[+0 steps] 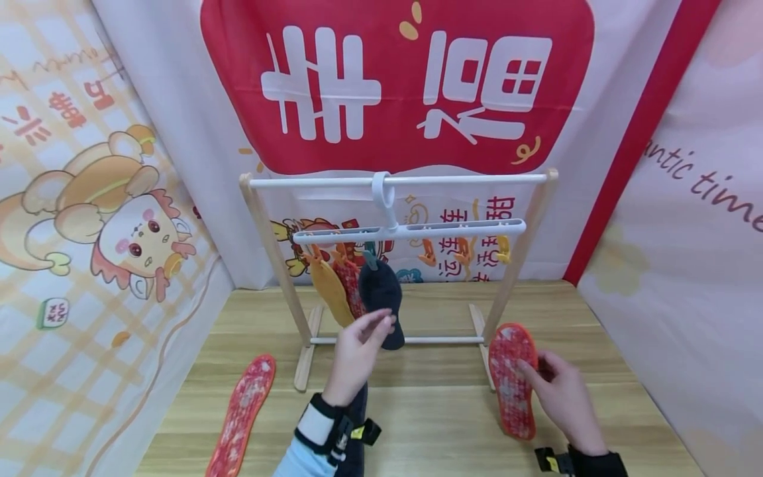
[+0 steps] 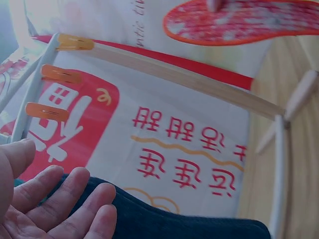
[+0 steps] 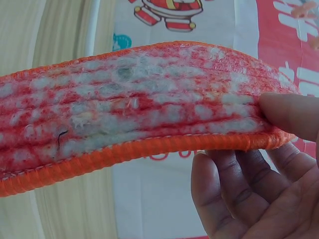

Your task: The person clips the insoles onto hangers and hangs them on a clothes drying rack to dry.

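My right hand (image 1: 563,394) pinches a red-and-white insole (image 1: 512,377) with orange edging, thumb on its mottled face and fingers behind. In the right wrist view, this insole (image 3: 124,99) stretches across the picture. My left hand (image 1: 360,354) is beside a dark insole (image 1: 380,285) that hangs from a teal clip (image 1: 371,260). Its fingers (image 2: 70,199) are loosely bent and overlap the dark insole in the left wrist view, with the thumb apart from them. A yellow insole (image 1: 330,291) and a red insole (image 1: 350,285) hang to its left, clipped to the white hanger (image 1: 411,230).
The hanger hooks over the white top rod (image 1: 465,179) of a wooden-legged rack. Orange and yellow clips (image 1: 462,252) dangle at its right half. Another red insole (image 1: 241,417) lies at the table's left. A dark long piece (image 1: 356,444) lies partly behind my left wrist.
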`<action>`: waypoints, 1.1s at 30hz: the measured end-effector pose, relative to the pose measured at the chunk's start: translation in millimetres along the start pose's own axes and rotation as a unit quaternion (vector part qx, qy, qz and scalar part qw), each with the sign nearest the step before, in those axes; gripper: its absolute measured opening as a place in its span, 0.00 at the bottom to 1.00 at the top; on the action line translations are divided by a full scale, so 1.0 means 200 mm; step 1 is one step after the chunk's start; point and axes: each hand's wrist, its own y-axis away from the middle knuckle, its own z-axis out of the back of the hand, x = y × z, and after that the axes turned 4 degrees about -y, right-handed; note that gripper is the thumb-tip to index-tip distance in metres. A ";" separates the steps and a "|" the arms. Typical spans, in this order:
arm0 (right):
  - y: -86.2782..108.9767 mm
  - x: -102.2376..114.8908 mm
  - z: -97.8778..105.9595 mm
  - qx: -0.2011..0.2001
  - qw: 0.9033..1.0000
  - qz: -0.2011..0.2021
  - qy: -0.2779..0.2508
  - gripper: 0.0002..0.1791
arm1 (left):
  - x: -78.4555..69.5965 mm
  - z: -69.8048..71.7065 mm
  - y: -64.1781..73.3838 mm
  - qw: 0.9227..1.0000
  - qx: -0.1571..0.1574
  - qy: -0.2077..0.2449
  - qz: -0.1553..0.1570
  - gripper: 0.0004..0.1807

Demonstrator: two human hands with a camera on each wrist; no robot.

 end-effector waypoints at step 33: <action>0.02 0.20 -0.21 0.065 0.995 0.038 -0.060 0.13 | -0.33 -0.18 -0.49 0.982 0.125 0.135 -0.044 0.27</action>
